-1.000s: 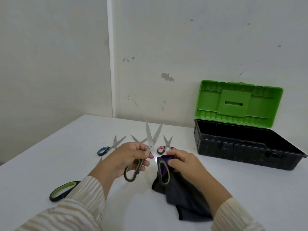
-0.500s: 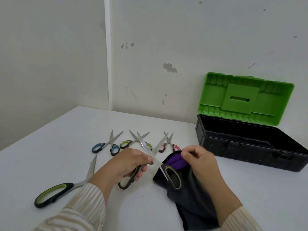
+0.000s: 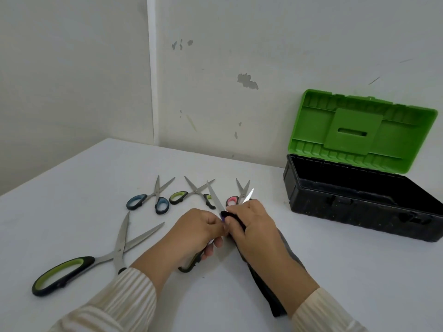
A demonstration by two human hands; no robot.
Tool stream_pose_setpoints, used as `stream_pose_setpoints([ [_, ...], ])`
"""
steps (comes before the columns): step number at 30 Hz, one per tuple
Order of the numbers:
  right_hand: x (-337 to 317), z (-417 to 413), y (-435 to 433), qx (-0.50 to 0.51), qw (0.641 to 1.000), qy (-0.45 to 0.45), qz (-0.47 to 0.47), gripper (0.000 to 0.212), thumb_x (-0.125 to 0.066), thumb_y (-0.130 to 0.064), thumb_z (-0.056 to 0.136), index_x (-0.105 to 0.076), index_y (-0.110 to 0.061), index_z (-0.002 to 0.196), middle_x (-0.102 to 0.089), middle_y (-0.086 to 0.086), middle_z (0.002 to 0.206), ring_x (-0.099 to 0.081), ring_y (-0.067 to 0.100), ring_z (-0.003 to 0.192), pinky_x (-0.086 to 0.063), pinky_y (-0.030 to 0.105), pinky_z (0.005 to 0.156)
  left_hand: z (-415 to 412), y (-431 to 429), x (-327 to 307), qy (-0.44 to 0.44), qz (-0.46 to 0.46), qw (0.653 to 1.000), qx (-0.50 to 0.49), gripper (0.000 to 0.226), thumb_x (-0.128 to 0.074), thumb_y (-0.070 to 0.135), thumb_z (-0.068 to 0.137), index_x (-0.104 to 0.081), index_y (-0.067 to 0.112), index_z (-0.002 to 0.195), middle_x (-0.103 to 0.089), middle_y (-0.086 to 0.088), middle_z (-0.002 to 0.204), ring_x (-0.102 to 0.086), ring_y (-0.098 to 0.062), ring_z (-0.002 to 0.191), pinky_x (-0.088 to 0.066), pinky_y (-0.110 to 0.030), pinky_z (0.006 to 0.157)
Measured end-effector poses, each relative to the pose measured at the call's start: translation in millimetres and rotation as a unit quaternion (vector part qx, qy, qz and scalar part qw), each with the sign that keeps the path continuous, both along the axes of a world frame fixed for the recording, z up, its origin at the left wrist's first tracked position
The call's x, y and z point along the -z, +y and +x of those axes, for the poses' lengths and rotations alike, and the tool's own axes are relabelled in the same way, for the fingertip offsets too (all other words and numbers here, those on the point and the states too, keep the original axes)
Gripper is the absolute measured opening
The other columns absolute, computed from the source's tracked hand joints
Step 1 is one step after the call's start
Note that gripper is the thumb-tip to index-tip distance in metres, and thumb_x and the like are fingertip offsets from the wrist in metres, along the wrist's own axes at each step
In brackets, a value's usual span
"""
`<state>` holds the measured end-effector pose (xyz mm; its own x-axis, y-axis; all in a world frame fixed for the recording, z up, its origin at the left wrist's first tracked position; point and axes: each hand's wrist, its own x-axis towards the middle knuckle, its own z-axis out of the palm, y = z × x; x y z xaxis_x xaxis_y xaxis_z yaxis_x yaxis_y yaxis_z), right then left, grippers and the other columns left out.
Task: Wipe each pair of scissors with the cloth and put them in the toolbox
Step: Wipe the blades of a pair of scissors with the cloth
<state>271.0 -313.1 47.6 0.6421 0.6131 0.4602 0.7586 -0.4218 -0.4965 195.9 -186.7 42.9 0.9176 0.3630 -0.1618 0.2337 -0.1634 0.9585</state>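
— Holding what with the left hand (image 3: 191,233)?

— Gripping the dark handle of the open scissors (image 3: 215,197), low over the table (image 3: 335,271), with fingers curled round it.

— And with the right hand (image 3: 254,226)?

— Pinching the dark cloth (image 3: 266,293) round one blade, close to where both blades cross. Can see the other blade's tip poking out past the knuckles.

— Hard or soft to handle?

— Hard and stiff for the scissors, and probably light. Shiny metal, so maybe slippy. Sharp at the edges and tips! Soft and floppy for the cloth, good for folding over a blade.

— Where to hold, then?

— By the handle loops, never by the bare blade. Best to wipe from the middle out to the tip, keeping cloth between fingers and edge.

— And after that?

— Into the black toolbox (image 3: 359,204) on the right, with its green lid (image 3: 359,130) up. Nothing to see inside yet. Looks like early days, with four more on the table: big green pair (image 3: 105,258), blue pair (image 3: 155,195), small green pair (image 3: 196,190), pink pair (image 3: 232,201).
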Motion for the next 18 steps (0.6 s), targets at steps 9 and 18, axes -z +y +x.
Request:
stream_pose_setpoints([
  [9, 6, 9, -3, 0.016, 0.999, -0.009, 0.047, 0.018, -0.058, -0.017, 0.087, -0.066, -0.016, 0.103, -0.050, -0.003, 0.094, -0.045, -0.002, 0.076, -0.032, -0.004, 0.071, 1, -4, 0, 0.003, 0.030, 0.999, 0.010, 0.033, -0.063, 0.025, 0.088, -0.063, -0.004, 0.072, -0.056, -0.011, 0.049, -0.041, -0.016, 0.033, -0.034, -0.019, 0.036],
  [18, 9, 7, -4, 0.026, 0.998, 0.020, 0.054, 0.022, -0.055, -0.015, 0.089, -0.062, -0.016, 0.110, -0.049, -0.001, 0.104, -0.046, -0.004, 0.080, -0.031, -0.005, 0.073, 0, -2, 2, 0.010, 0.028, 0.999, 0.018, 0.031, -0.064, 0.026, 0.087, -0.064, 0.000, 0.070, -0.056, -0.008, 0.049, -0.041, -0.016, 0.033, -0.034, -0.020, 0.037],
])
